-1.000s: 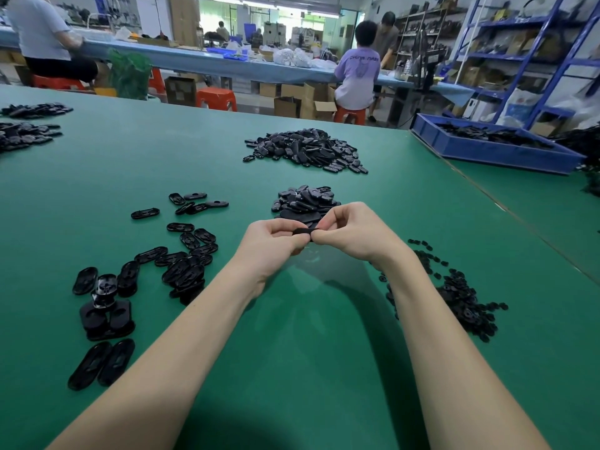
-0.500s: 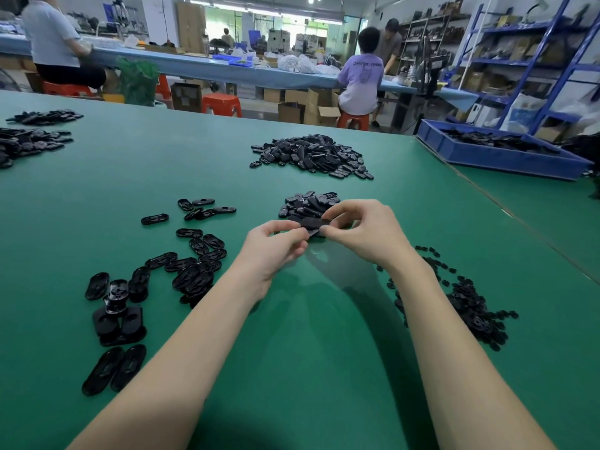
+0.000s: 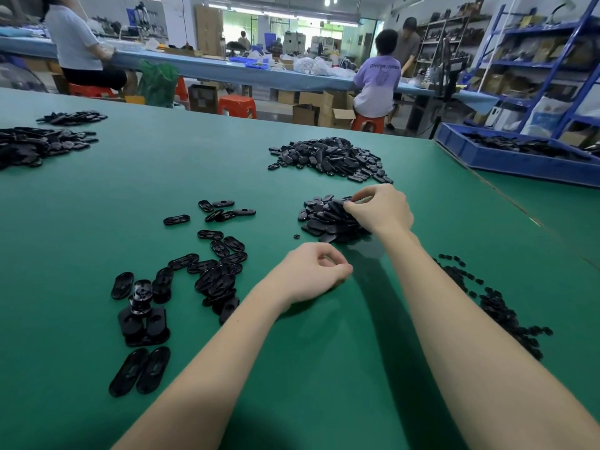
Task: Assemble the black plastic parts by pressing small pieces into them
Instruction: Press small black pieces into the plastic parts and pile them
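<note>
Two hands apart: your right hand (image 3: 380, 211) pinches oval part atop near pile (image 3: 328, 219), fetching next blank; left hand (image 3: 313, 272) waits near, fingers curled, contents unclear.

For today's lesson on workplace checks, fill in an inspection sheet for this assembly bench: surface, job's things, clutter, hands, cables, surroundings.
Surface: green table, flat, bare near the front edge.
Job's things: near pile of black parts under the right hand; larger far pile; oval parts spread at left; small pieces strewn at right.
Clutter: more black heaps at far left.
Hands: right hand has its fingers on the near pile; left hand rests on the table, loosely curled, nothing seen in it.
Cables: nothing seen.
Surroundings: blue tray, blue shelving, seated workers at a long bench.
</note>
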A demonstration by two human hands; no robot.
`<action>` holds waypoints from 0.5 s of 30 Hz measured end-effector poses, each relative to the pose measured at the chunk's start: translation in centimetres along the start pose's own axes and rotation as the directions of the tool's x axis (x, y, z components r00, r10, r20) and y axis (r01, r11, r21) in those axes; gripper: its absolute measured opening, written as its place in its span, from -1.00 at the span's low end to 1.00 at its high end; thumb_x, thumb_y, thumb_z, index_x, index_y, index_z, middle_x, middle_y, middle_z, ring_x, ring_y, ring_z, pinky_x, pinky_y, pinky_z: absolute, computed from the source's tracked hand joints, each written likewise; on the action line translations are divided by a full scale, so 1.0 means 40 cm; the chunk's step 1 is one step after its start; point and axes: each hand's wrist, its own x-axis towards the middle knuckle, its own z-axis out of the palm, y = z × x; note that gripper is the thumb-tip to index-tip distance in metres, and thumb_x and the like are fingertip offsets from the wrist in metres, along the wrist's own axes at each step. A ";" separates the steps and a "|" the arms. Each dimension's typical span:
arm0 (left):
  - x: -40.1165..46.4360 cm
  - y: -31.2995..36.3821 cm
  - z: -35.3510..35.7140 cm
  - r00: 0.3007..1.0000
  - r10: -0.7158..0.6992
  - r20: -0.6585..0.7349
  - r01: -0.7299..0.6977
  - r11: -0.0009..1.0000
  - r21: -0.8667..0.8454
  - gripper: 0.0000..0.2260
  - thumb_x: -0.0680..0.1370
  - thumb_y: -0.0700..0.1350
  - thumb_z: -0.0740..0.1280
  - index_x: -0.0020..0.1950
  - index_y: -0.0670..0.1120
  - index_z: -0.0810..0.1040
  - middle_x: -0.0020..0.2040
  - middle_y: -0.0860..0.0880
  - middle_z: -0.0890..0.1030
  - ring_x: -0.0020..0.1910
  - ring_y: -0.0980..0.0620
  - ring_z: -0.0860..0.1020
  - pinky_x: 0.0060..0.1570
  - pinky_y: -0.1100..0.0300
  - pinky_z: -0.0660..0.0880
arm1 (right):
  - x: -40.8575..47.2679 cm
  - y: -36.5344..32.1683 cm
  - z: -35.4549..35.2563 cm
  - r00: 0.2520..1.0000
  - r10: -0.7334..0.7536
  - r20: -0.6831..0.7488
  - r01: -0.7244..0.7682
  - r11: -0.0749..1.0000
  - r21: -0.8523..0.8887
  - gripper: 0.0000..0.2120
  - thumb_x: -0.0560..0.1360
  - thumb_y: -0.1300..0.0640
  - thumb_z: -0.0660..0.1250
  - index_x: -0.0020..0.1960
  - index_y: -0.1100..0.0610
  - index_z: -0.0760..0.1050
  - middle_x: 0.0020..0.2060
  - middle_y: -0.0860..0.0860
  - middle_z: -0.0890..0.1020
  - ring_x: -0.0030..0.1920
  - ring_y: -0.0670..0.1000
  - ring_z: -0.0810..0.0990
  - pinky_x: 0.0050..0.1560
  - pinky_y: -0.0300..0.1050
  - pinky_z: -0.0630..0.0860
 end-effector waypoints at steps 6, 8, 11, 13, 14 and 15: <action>-0.005 0.002 -0.001 1.000 0.024 0.011 -0.024 1.000 -0.006 -0.78 0.38 0.06 0.37 -0.07 -0.01 0.66 -0.30 0.07 0.67 -0.17 -0.02 0.63 0.17 -0.14 0.58 | -0.070 0.024 -0.005 0.997 -0.072 0.000 0.071 0.990 0.121 -0.85 0.47 -0.07 0.42 0.02 -0.11 0.62 -0.24 -0.21 0.65 -0.14 -0.12 0.62 -0.28 -0.21 0.38; -0.006 0.003 -0.006 0.999 0.045 -0.006 -0.045 0.998 -0.036 -0.83 0.44 0.00 0.39 -0.06 -0.05 0.65 -0.21 -0.04 0.72 -0.16 -0.06 0.65 0.15 -0.13 0.59 | -0.095 0.038 0.001 0.996 -0.094 -0.001 0.093 0.979 0.181 -0.92 0.46 -0.03 0.42 -0.06 -0.10 0.64 -0.30 -0.18 0.65 -0.20 -0.20 0.60 -0.32 -0.24 0.38; 0.000 0.007 -0.037 0.993 0.071 -0.090 -0.084 0.984 -0.155 -0.94 0.54 -0.16 0.40 -0.06 -0.14 0.64 -0.14 -0.14 0.73 -0.24 0.01 0.62 0.04 0.02 0.63 | -0.120 0.053 0.015 0.993 -0.113 0.022 0.105 0.965 0.241 -0.95 0.44 0.00 0.42 -0.12 -0.10 0.65 -0.34 -0.17 0.65 -0.22 -0.21 0.61 -0.29 -0.23 0.42; 0.003 0.009 -0.075 0.986 0.074 -0.150 -0.096 0.984 -0.148 -0.95 0.57 -0.18 0.39 -0.05 -0.14 0.63 -0.15 -0.10 0.73 -0.25 0.04 0.62 -0.04 0.14 0.63 | -0.129 0.051 0.022 0.989 -0.136 0.064 0.118 0.963 0.241 -0.95 0.43 0.01 0.41 -0.14 -0.11 0.65 -0.38 -0.19 0.65 -0.25 -0.23 0.60 -0.28 -0.22 0.43; 0.004 0.008 -0.097 0.982 0.072 -0.177 -0.095 0.988 -0.123 -0.95 0.58 -0.17 0.38 -0.04 -0.14 0.63 -0.15 -0.08 0.73 -0.25 0.05 0.63 -0.08 0.18 0.63 | -0.132 0.048 0.025 0.985 -0.151 0.084 0.127 0.961 0.245 -0.95 0.43 0.01 0.41 -0.15 -0.11 0.65 -0.39 -0.21 0.65 -0.26 -0.23 0.60 -0.28 -0.22 0.43; 0.004 0.005 -0.119 0.976 0.069 -0.206 -0.090 0.992 -0.091 -0.95 0.58 -0.16 0.38 -0.04 -0.13 0.63 -0.14 -0.07 0.73 -0.25 0.06 0.63 -0.12 0.22 0.62 | -0.135 0.043 0.028 0.980 -0.169 0.107 0.138 0.959 0.248 -0.95 0.43 0.01 0.41 -0.16 -0.12 0.66 -0.39 -0.24 0.65 -0.28 -0.22 0.60 -0.28 -0.22 0.44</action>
